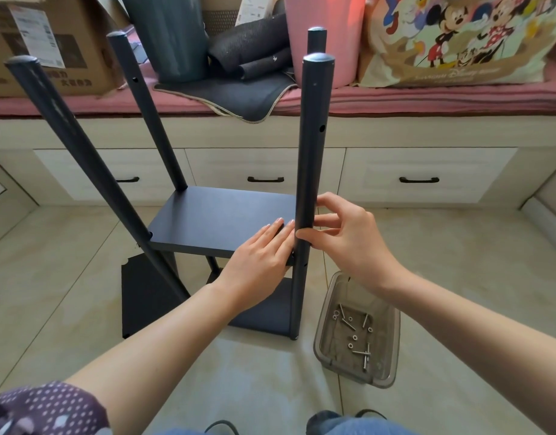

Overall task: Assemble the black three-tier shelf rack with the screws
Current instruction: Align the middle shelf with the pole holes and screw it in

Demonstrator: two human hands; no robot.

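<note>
Black shelf rack (220,221) risk: left hand (257,255) lies flat, fingers straight, on middle shelf, right hand (342,237) fingers pinch front-right post (311,146); holes may misalign, post tilts.

Along the back, a pink-cushioned bench (427,100) with three pale drawers (264,174) carries a cardboard box (50,45), a dark grey bin (173,36), rolled grey mats (251,51) and a cartoon-printed bag (458,39). The floor (458,262) is beige tile.
</note>
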